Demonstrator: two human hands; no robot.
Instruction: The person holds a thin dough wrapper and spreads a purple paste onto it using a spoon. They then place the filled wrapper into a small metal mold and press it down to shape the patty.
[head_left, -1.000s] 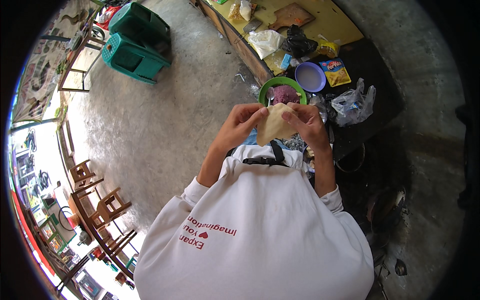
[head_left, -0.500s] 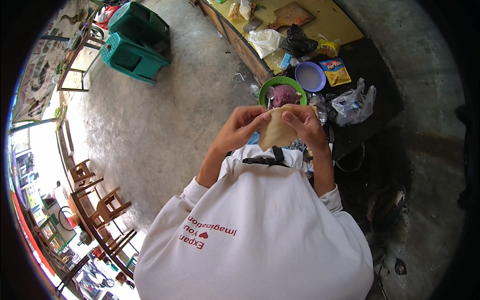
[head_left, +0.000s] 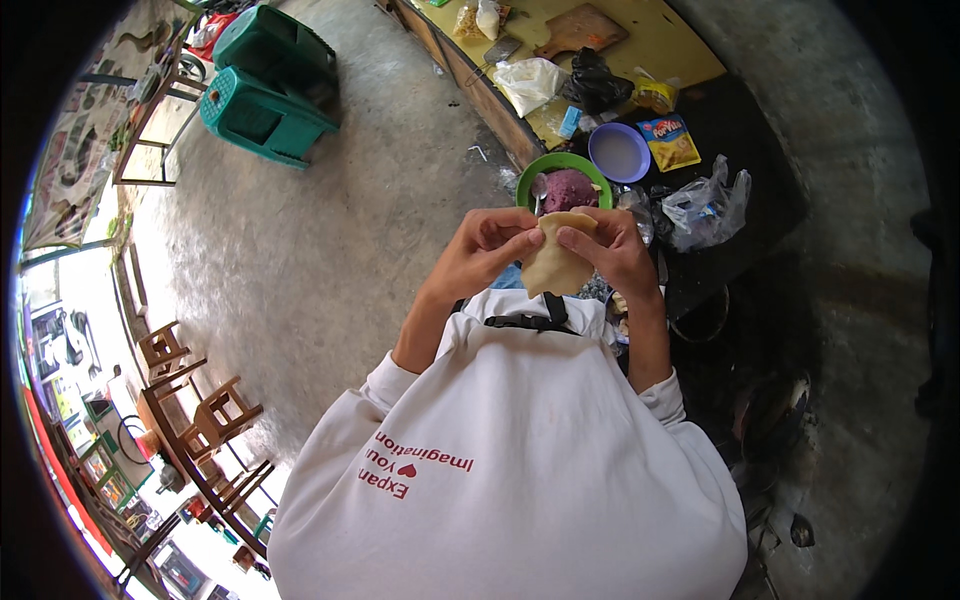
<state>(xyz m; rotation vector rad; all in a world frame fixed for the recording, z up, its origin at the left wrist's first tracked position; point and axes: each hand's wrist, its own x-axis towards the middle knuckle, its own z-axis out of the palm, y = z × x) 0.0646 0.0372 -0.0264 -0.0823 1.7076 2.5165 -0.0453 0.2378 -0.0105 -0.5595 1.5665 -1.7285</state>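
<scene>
A thin, pale piece of dough [head_left: 556,268] hangs between my two hands, pinched along its upper edge. My left hand [head_left: 492,248] is closed on its left side, thumb on the near face. On the other side my right hand [head_left: 612,250] grips it, the thumb pressing near the middle of the top edge. Just beyond my fingers is a green bowl [head_left: 524,188] holding a purple mash [head_left: 570,190]. A metal spoon [head_left: 540,188] rests in that bowl. The hands partly cover the bowl's near rim.
Beyond the green bowl stand a purple bowl [head_left: 619,153] of whitish liquid and a yellow packet [head_left: 670,142]. A clear plastic bag [head_left: 708,205] lies to the right. The yellow tabletop [head_left: 660,40] carries a cutting board [head_left: 582,30] and a black bag [head_left: 597,82]. Green stools [head_left: 262,110] stand far left.
My right thumb has shifted left along the dough's top edge. The dough has turned slightly, its lower edge a little higher and further right. Both hands keep their hold.
</scene>
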